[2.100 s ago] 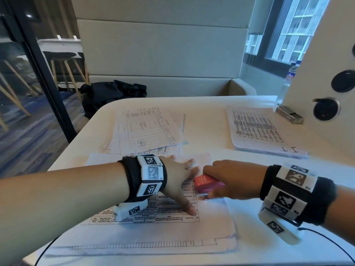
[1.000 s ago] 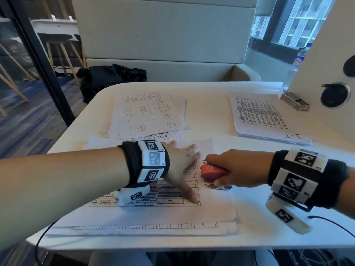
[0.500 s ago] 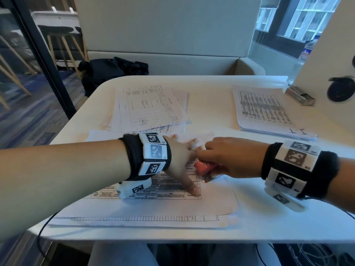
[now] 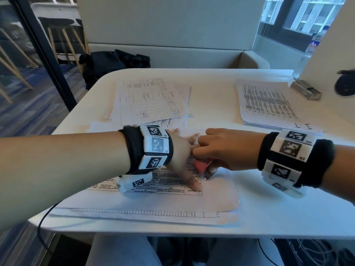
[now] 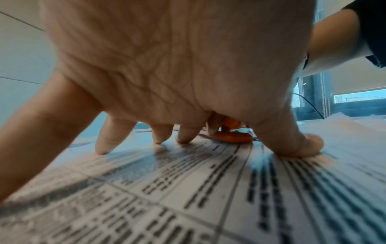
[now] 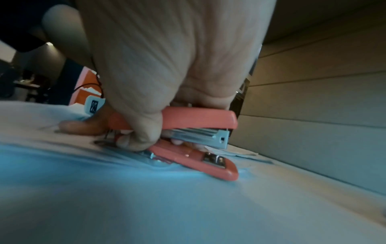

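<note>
A stack of printed sheets [image 4: 153, 200] lies at the table's near edge. My left hand [image 4: 184, 160] presses it flat, fingers and thumb spread straight on the top page [image 5: 188, 189]. My right hand [image 4: 211, 150] grips a red stapler [image 4: 200, 166] from above, right beside the left hand's fingers. In the right wrist view the stapler [image 6: 198, 117] gapes, its base [image 6: 208, 163] resting on the sheets near the stack's right edge, my right hand [image 6: 167, 57] curled over its top arm. From the left wrist view only a bit of the stapler [image 5: 231, 137] shows beyond my left hand [image 5: 167, 66].
Two more paper stacks lie further back, one in the middle [image 4: 148, 100] and one on the right [image 4: 269, 104]. A small metal box [image 4: 305, 92] sits by a white side panel [image 4: 326, 54]. A black bag [image 4: 115, 62] rests on the bench behind.
My right hand has carried the stapler left, up against the left hand's fingers, and now covers most of it. The left hand has stayed pressed on the sheets.
</note>
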A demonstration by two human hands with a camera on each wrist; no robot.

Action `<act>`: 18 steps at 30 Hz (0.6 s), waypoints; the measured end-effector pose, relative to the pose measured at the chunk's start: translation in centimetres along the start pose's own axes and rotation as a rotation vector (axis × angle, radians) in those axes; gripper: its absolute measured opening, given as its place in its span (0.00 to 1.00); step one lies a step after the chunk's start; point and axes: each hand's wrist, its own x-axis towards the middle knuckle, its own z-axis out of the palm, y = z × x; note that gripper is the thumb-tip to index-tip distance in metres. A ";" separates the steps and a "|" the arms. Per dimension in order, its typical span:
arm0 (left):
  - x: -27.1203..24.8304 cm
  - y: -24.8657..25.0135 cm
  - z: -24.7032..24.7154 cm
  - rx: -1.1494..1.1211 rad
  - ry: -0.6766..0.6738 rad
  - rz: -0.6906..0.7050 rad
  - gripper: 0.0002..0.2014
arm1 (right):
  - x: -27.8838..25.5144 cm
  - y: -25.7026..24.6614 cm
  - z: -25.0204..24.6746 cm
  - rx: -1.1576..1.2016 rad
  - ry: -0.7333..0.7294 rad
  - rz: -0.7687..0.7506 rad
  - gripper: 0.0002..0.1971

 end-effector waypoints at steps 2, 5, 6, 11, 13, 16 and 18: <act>0.6 -0.4 0.4 0.002 -0.022 -0.038 0.50 | 0.4 -0.1 -0.5 0.075 -0.156 0.123 0.20; 1.0 -0.7 0.7 0.012 -0.050 -0.057 0.55 | -0.1 -0.1 -0.5 0.187 -0.297 0.285 0.26; 0.9 -0.6 0.7 0.011 -0.046 -0.046 0.54 | -0.2 -0.4 -0.6 0.166 -0.269 0.264 0.25; 0.1 -0.1 0.1 0.006 0.029 0.058 0.40 | -0.2 -0.4 0.0 -0.117 0.100 -0.084 0.16; 0.0 -0.1 0.2 0.003 0.008 0.024 0.41 | -0.1 -0.2 0.1 -0.027 0.083 -0.060 0.18; 0.7 -0.5 0.5 0.002 -0.025 -0.029 0.51 | -0.1 -0.3 -0.4 0.135 -0.154 0.209 0.26; 1.1 -0.7 0.8 0.001 -0.041 -0.047 0.56 | -0.5 -0.4 -0.4 0.104 -0.324 0.333 0.33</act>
